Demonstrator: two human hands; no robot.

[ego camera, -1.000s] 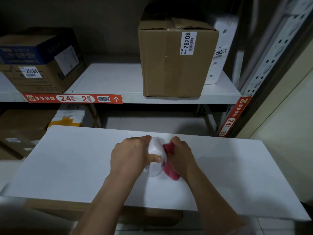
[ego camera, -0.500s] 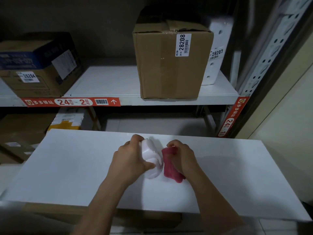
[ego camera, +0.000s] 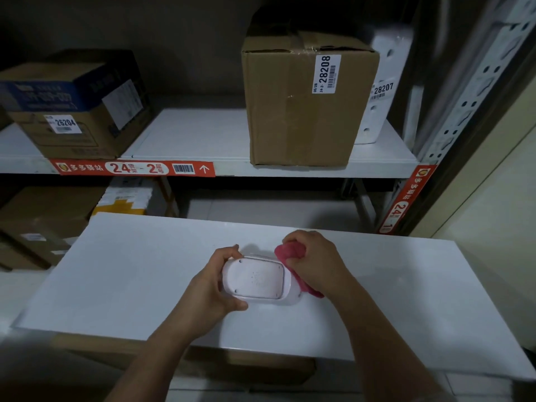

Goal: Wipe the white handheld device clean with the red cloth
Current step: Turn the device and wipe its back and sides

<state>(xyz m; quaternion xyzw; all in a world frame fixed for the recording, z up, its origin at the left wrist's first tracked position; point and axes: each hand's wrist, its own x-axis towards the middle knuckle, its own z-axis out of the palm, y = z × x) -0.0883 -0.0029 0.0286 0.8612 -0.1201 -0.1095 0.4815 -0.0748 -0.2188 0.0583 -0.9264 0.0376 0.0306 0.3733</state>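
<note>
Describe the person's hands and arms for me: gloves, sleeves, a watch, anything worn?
Nothing worn shows. The left hand and right hand are bare, without gloves, and no rings are visible. Both forearms are uncovered down to the frame's bottom edge, with no sleeves, watch or wristband in sight.

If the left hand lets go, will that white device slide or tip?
The white oval plastic device looks smooth and rounded, so it probably slides on the white tabletop. It lies flat, so tipping seems unlikely. One-handed grip by the left hand suggests it's light.

Cardboard box (ego camera: pixel 301 105) on shelf (ego camera: pixel 203 134); white board (ego camera: pixel 116 271) below.
</note>
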